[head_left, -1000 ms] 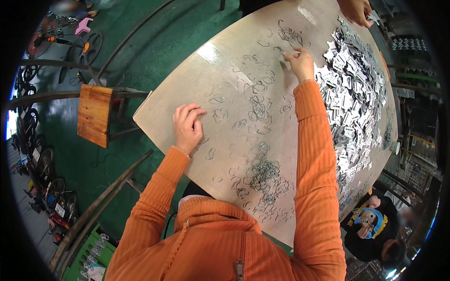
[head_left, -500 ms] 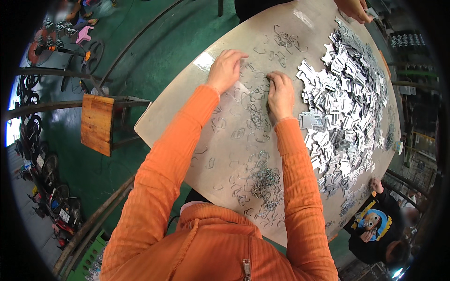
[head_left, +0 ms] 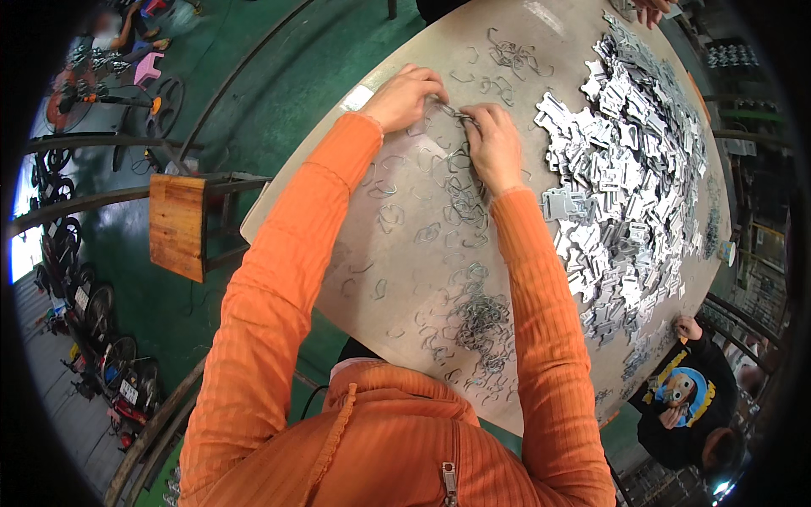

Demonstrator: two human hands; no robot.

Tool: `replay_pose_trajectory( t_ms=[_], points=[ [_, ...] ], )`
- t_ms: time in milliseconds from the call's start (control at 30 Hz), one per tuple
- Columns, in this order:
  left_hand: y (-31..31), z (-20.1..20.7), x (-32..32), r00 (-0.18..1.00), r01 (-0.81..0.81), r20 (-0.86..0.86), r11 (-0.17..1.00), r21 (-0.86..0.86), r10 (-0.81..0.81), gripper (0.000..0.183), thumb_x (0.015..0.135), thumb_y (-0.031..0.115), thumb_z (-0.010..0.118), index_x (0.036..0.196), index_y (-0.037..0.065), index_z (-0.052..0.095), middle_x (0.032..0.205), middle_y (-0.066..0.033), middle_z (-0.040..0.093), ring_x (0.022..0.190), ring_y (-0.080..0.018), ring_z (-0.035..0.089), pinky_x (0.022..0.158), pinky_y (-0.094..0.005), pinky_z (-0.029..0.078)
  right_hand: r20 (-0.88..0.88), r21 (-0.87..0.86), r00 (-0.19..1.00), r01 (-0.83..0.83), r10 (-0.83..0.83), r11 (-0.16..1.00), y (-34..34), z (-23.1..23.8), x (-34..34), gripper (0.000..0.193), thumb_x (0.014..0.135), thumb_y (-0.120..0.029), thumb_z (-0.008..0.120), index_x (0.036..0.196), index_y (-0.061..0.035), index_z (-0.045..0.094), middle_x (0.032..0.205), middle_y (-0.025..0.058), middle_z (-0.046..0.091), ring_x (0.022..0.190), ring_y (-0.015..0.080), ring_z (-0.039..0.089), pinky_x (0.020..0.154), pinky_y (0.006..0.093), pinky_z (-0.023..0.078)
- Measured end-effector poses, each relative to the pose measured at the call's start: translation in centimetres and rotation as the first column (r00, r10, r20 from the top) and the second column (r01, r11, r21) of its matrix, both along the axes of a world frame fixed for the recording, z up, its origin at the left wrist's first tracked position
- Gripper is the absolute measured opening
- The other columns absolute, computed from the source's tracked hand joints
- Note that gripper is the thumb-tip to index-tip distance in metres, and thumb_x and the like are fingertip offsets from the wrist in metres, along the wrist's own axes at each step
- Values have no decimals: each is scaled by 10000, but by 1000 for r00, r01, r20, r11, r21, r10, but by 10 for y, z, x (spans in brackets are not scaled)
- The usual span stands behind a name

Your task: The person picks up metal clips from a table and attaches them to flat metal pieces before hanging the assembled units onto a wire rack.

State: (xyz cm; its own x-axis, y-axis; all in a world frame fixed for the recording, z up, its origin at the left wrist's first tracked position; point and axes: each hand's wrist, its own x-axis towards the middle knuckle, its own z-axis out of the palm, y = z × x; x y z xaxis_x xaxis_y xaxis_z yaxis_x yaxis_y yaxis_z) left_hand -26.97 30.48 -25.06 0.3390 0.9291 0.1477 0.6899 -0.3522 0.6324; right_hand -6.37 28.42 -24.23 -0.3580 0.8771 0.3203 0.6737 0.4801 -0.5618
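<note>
My left hand (head_left: 409, 98) is over the far left part of the table, fingers curled in a pinch on a thin bent wire piece (head_left: 450, 109). Close to its right, my right hand (head_left: 495, 145) pinches at the other end of this wire, thumb and forefinger together. The fingers partly cover the wire, so its full shape is hidden. Below both hands, similar bent wire pieces (head_left: 463, 201) lie scattered on the tabletop (head_left: 291, 207). A denser tangle of wire pieces (head_left: 481, 321) lies nearer to me, between my forearms.
A large heap of flat silvery metal plates (head_left: 625, 173) covers the table's right side. More wires (head_left: 515, 57) lie at the far side. Another person's hand (head_left: 652, 12) shows at the far edge; a person in black (head_left: 693, 397) is at the right. A wooden stool (head_left: 177, 226) stands left.
My hands have come closer together and moved slightly farther from me, now meeting at a wire piece. The co-worker's hand at the far edge has drawn back.
</note>
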Motion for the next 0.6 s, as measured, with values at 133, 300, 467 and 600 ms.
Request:
replay_pose_trajectory(
  t_ms=[133, 300, 467, 600],
  points=[
    [-4, 2, -5, 979, -103, 173, 994, -46, 109, 353, 801, -91, 452, 1030, 64, 671, 1127, -78, 606, 1060, -239, 575, 934, -326, 459, 47, -17, 992, -114, 115, 993, 14, 5, -27, 152, 799, -118, 645, 933, -174, 689, 933, 5, 596, 942, 222, 577, 809, 390, 434],
    [-26, 7, -18, 883, -289, 348, 949, -123, 314, 326, 825, -49, 449, 1038, 53, 674, 1085, -105, 628, 934, -249, 619, 863, -330, 485, 249, -34, 935, -251, 251, 967, 35, 6, -43, 107, 797, -123, 639, 886, -175, 668, 894, 24, 580, 921, 227, 585, 772, 394, 439],
    [-62, 14, -31, 834, -426, 309, 889, -166, 457, 277, 858, -37, 479, 1052, 30, 664, 1031, -77, 643, 850, -170, 625, 788, -267, 487, 560, 85, 772, -415, 301, 906, 44, 9, -45, 59, 799, -106, 632, 848, -111, 600, 858, 48, 551, 887, 259, 592, 753, 418, 436],
    [-89, 8, -31, 730, -510, 452, 849, -141, 513, 261, 847, -18, 485, 1013, 45, 676, 951, -66, 647, 744, -172, 582, 673, -258, 464, 373, 77, 884, -332, 282, 940, 28, 15, -37, 52, 818, -121, 605, 827, -69, 606, 874, 65, 596, 892, 236, 598, 761, 402, 438]
  ],
)
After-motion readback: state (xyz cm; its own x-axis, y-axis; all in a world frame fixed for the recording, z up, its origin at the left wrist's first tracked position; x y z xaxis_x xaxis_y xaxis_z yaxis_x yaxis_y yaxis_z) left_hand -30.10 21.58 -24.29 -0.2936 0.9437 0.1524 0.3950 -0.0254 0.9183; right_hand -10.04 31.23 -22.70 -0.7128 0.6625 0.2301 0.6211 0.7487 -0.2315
